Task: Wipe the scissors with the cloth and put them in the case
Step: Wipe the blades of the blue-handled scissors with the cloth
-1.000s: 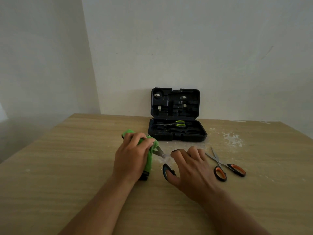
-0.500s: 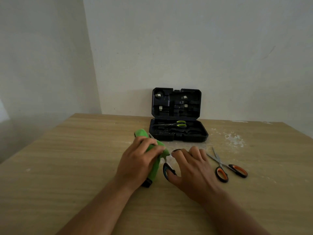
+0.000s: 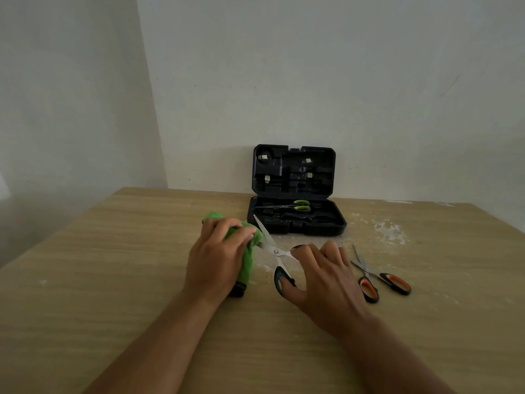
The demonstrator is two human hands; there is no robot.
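Note:
On the wooden table (image 3: 113, 280), my left hand (image 3: 217, 254) grips a bunched green cloth (image 3: 246, 263) and holds it against one blade of a pair of dark-handled scissors (image 3: 273, 249). Their other blade sticks out bare, pointing toward the case. My right hand (image 3: 326, 282) holds the scissors by the handles, thumb through the near loop and fingers over the far one. Just behind, the black tool case (image 3: 312, 226) stands open against the wall, and green-handled scissors (image 3: 295, 206) lie in its lower half.
Orange-handled scissors (image 3: 379, 280) lie partly open on the table right of my right hand. White dusty smears (image 3: 389, 231) mark the tabletop right of the case. A wall corner rises behind the table's far left.
My left hand slid the cloth right over the blades, then back left, so one blade now shows bare. My right hand stayed on the handles.

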